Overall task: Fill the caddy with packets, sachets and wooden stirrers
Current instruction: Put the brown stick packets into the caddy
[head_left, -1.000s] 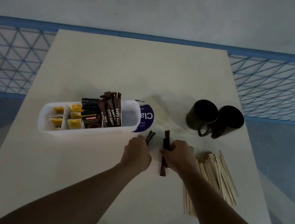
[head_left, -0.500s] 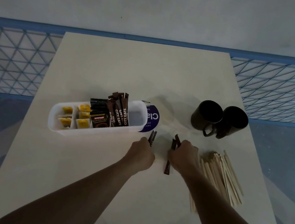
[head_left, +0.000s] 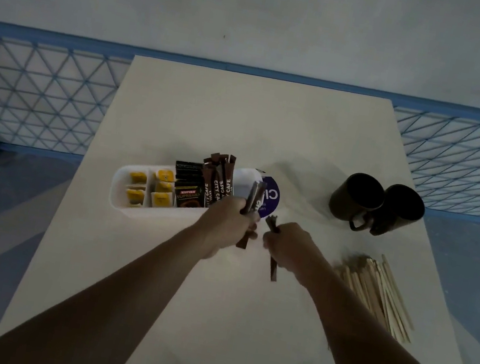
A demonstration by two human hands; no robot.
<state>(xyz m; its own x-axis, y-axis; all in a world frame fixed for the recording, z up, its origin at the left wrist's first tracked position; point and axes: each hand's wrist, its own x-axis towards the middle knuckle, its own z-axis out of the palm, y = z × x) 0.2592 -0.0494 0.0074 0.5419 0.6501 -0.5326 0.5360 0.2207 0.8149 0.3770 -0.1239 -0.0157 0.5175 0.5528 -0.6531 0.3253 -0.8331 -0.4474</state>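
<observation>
A white caddy (head_left: 122, 194) lies across the table's middle left. Its left cells hold yellow packets (head_left: 165, 175); further right stand a black coffee packet (head_left: 187, 192) and several brown stick sachets (head_left: 217, 178). The rightmost cell looks empty. My left hand (head_left: 227, 221) is shut on a few brown stick sachets (head_left: 253, 195), held upright just in front of the caddy's right end. My right hand (head_left: 288, 244) grips another small bunch of brown sachets (head_left: 272, 266), a short gap from the left hand. Wooden stirrers (head_left: 379, 291) lie in a pile to the right.
Two dark mugs (head_left: 356, 201) stand together at the back right. A purple round label (head_left: 270, 199) peeks out behind the caddy's right end. The table's right edge runs close to the stirrers. A blue mesh fence lies beyond the table.
Both hands have lifted off the table with brown sachets in them. The left hand has risen toward the caddy's right end; the loose sachets no longer lie on the tabletop.
</observation>
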